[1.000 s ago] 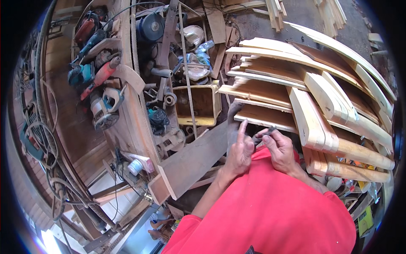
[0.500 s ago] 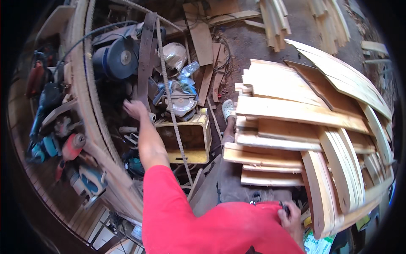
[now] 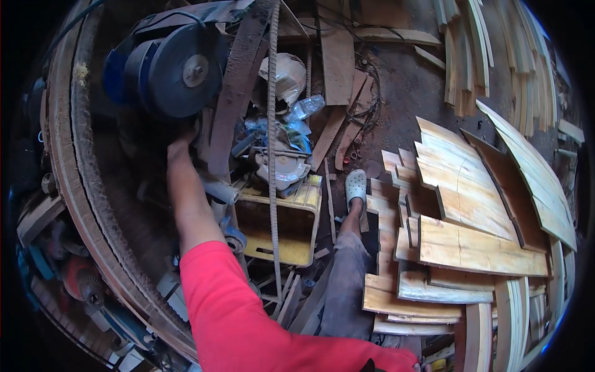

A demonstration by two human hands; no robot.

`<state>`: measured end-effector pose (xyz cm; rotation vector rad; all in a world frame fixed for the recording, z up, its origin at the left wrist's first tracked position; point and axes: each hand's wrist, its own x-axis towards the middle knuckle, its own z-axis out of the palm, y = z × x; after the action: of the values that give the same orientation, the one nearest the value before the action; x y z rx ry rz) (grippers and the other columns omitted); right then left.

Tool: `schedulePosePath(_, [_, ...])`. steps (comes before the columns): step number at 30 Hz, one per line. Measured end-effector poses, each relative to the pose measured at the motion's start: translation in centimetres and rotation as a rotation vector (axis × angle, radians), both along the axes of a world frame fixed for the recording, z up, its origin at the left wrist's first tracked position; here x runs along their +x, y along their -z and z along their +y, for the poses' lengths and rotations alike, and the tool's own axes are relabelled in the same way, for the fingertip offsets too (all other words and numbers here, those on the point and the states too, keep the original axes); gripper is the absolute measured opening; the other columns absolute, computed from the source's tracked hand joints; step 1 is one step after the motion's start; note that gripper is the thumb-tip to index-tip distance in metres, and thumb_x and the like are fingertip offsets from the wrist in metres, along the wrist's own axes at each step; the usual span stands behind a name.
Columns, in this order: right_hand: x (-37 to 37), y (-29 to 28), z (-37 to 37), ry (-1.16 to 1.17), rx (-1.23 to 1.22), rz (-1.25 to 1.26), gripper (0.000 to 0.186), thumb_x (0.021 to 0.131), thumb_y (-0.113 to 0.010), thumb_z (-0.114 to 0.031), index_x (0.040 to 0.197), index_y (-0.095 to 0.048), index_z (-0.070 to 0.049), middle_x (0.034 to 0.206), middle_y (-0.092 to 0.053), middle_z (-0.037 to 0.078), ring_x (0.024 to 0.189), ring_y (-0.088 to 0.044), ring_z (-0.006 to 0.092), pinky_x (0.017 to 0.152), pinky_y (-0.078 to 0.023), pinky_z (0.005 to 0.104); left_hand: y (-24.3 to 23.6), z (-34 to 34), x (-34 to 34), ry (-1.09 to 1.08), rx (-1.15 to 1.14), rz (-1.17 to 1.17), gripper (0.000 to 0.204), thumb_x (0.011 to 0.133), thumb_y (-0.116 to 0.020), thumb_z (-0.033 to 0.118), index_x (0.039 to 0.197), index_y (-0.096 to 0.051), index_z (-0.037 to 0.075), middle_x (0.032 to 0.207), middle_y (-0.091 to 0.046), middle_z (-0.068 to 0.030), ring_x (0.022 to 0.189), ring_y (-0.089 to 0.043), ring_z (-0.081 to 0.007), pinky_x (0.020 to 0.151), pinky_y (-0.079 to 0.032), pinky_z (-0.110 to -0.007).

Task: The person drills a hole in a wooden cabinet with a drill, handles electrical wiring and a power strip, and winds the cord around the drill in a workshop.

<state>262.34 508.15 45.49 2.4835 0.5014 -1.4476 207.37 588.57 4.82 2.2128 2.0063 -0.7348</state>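
My left arm stretches forward in a red sleeve. My left hand reaches into the dark space under a blue machine with a large dark disc. Its fingers are lost in the shadow there, so neither their shape nor anything in them shows. Beside the forearm are a grey pipe-like piece and a yellow crate lying with its opening toward me. Of my right arm only the red sleeve shows at the lower edge; my right hand is cut off below.
A ribbed steel bar crosses in front of the crate and a circular saw. Stacked pale boards fill the right side. Power tools lie at the left beyond a wooden edge. My foot wears a pale clog.
My left hand has gone from open air beside the machine into the shadow under its disc. The view has shifted closer to the machine, and my right hand has dropped out of sight.
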Motion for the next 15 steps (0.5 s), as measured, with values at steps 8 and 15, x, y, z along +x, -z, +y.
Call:
schedulePosePath(8, [0.5, 0.0, -0.5, 0.163, -0.092, -0.027, 0.044, 0.097, -0.061, -0.041, 0.109, -0.067, 0.001, 0.104, -0.065, 0.026, 0.101, -0.059, 0.0398, 0.092, -0.045, 0.0479, -5.4, -2.1, 2.2, -0.162, -0.064, 0.013, 0.056, 0.089, -0.05, 0.032, 0.135, -0.054, 0.0, 0.138, -0.051, -0.0316, 0.131, -0.047, -0.0441, 0.108, -0.04, -0.046])
schedulePosePath(15, [-1.1, -0.2, 0.6, 0.315, -0.099, -0.072, 0.041, 0.097, -0.062, -0.041, 0.106, -0.065, -0.001, 0.099, -0.065, 0.022, 0.096, -0.058, 0.0337, 0.089, -0.045, 0.045, -6.1, -3.0, 4.4, -0.176, -0.121, 0.036, 0.056, 0.089, -0.05, 0.031, 0.135, -0.055, 0.0, 0.137, -0.052, -0.0319, 0.13, -0.048, -0.0442, 0.108, -0.041, -0.046])
